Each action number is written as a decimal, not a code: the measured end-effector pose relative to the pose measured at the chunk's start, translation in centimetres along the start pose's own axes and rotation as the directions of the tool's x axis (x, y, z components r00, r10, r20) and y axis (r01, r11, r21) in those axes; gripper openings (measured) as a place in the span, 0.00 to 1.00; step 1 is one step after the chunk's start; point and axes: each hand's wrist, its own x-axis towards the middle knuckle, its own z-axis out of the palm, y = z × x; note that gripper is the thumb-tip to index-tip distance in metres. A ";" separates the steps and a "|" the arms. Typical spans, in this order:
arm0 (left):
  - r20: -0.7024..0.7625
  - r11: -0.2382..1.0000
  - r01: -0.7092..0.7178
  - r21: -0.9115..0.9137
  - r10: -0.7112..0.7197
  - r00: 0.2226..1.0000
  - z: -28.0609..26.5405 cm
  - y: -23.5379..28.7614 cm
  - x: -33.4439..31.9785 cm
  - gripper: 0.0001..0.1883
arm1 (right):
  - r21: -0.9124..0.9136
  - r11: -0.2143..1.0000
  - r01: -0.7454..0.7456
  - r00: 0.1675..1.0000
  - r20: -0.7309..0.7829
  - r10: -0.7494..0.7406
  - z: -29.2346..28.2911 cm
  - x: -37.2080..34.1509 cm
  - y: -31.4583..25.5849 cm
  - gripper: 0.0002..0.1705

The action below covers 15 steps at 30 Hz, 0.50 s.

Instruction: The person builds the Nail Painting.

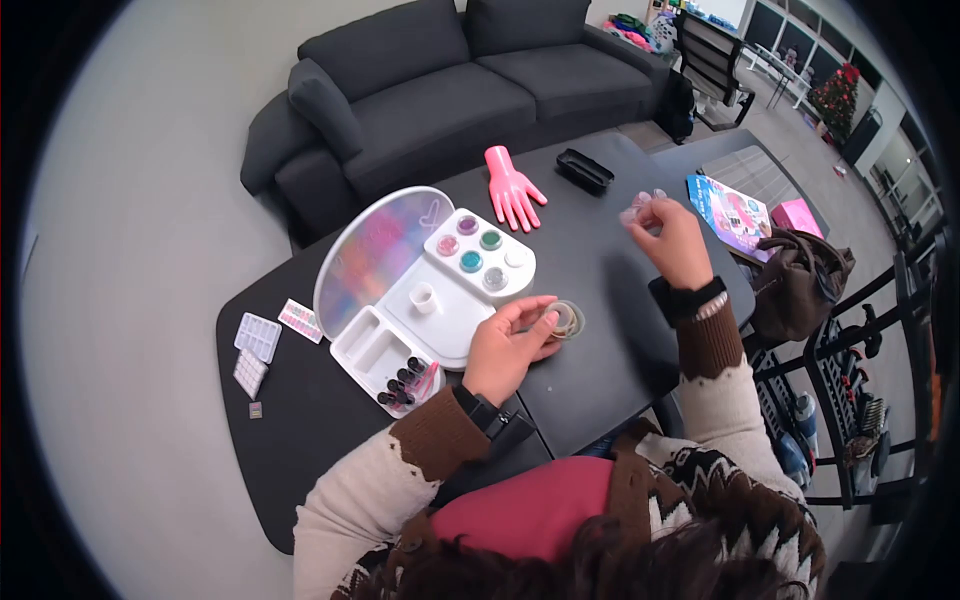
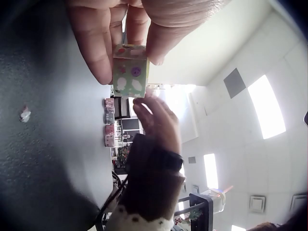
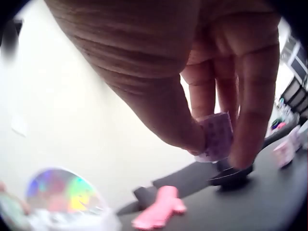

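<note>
My left hand [image 1: 505,348] pinches a roll of green sticker tape [image 1: 567,320] between thumb and fingers, close over the black table. In the left wrist view, small pictures, including a purple smiley, show on the roll [image 2: 130,77]. Farther right, my right hand [image 1: 675,245] is raised above the table, its thumb and finger pinching a small purple patterned roll [image 3: 216,137]. Several pink and grey patterned rolls [image 2: 109,122] stand in a row on the table past the left hand. A white vanity-style tray [image 1: 465,325] with an upright iridescent panel stands left of the left hand.
The tray carries glitter pots [image 1: 471,261], a white cup [image 1: 423,298] and black-capped bottles [image 1: 405,375]. A pink model hand [image 1: 512,190] and a black holder [image 1: 585,171] lie toward the sofa. Nail sets [image 1: 258,337] are left; a printed box [image 1: 730,215] and brown bag [image 1: 800,290] are right.
</note>
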 end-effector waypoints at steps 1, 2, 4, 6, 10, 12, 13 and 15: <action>-0.004 1.000 0.000 -0.013 0.000 1.000 0.0 0.0 0.0 0.21 | 0.259 0.959 -0.113 0.992 0.087 0.093 -0.6 -1.2 -2.7 0.09; -0.003 1.000 0.010 -0.024 -0.011 1.000 0.1 0.0 0.0 0.21 | 0.389 0.915 -0.106 0.989 0.134 0.058 -0.8 -2.6 -4.4 0.13; -0.004 1.000 -0.026 -0.011 0.026 1.000 0.1 0.0 -0.1 0.21 | 0.555 0.826 -0.101 0.987 0.158 0.014 -1.2 -5.6 -8.7 0.30; -0.009 0.999 -0.041 -0.018 0.041 0.999 0.0 -0.3 -0.1 0.20 | 0.659 0.749 -0.067 0.977 0.197 -0.085 -1.9 -7.5 -11.8 0.26; -0.001 0.995 -0.099 -0.033 0.099 0.995 0.0 -0.4 -0.1 0.21 | 0.392 0.865 0.312 0.927 0.076 -0.368 -0.5 -9.2 -11.2 0.21; -0.003 0.991 -0.121 -0.052 0.121 0.993 0.0 -0.6 -0.1 0.20 | 0.467 0.866 0.179 0.972 0.053 -0.230 -0.1 -9.8 -12.2 0.15; -0.007 0.991 -0.124 -0.053 0.124 0.992 -0.1 -0.6 -0.2 0.20 | 0.468 0.865 0.182 0.971 0.054 -0.233 -0.1 -9.7 -12.1 0.15; 0.028 0.987 -0.101 0.128 0.099 0.995 -0.3 -0.9 -0.4 0.20 | 0.440 0.880 0.180 0.967 0.087 -0.241 -0.2 -9.7 -11.5 0.17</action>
